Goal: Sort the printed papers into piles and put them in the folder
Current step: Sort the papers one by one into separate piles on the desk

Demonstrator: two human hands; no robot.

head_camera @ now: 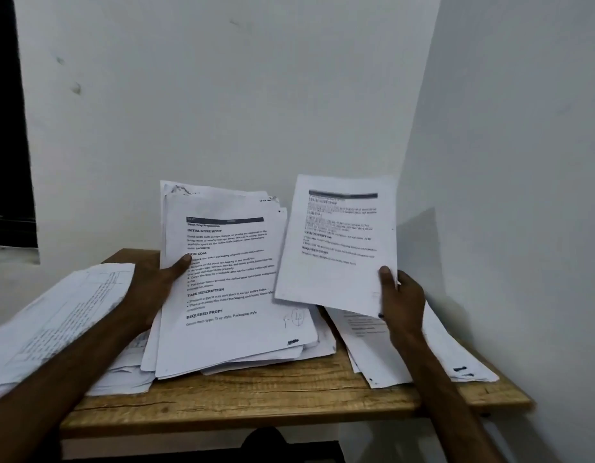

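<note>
Sorting stage: right hand (401, 302) pinched single sheet (339, 242) aloft, just right of main stack (229, 295); left hand (149, 289) gripped stack's left edge, thumb on front. Risk: loose grip letting tilted stack fan and slide.
</note>
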